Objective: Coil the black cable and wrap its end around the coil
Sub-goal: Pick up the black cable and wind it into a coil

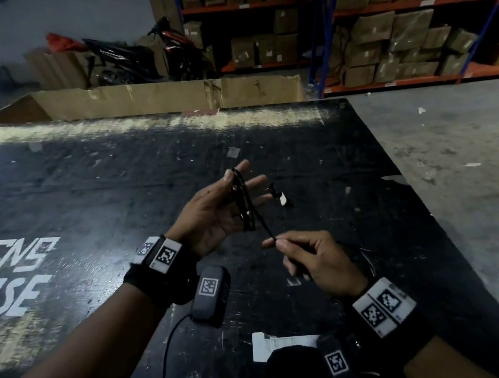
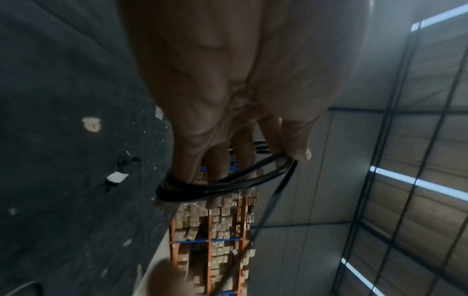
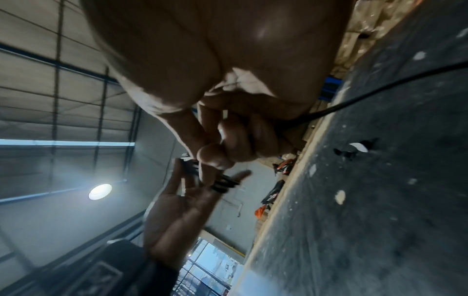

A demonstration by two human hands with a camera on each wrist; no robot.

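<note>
Over the black table (image 1: 118, 184) my left hand (image 1: 237, 174) is held up with its fingers straight and spread. Several loops of the black cable (image 1: 245, 203) hang round those fingers and the thumb. The left wrist view shows the coil (image 2: 222, 184) circling the fingers, one strand (image 2: 253, 236) leaving it downward. That strand runs to my right hand (image 1: 273, 241), which pinches it between thumb and forefinger just below and right of the coil. Past the right hand (image 3: 215, 158) the cable's tail (image 3: 380, 90) trails off across the table.
A small black-and-white object (image 1: 281, 199) lies on the table just right of the left hand. A white paper slip (image 1: 283, 344) lies near the front edge. A long cardboard box (image 1: 155, 97) stands behind the table, shelving racks (image 1: 410, 33) farther back. The table's right edge drops to concrete floor.
</note>
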